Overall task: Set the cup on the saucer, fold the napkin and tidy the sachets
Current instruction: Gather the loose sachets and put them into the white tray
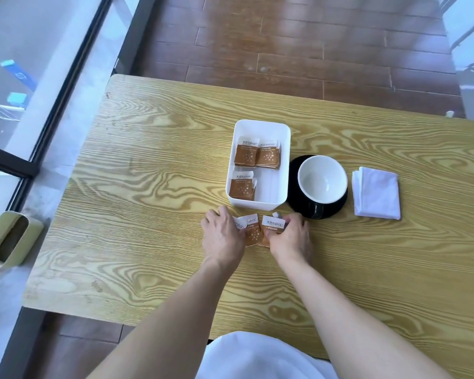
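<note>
Wood-grain desk (148, 187) by a window carries the scene. Just in front of the white box (281, 170), the left hand (223, 236) and right hand (290, 236) curl their fingers on a few loose sachets (253, 231), pressing them together from both sides. Squaring the edges into one stack before lifting would likely help. Their printed white bands point toward the box, long axis running away from the person. Right of the box, the cup (322, 179) sits on the saucer (293, 170); farther right lies the folded napkin (376, 194).
</note>
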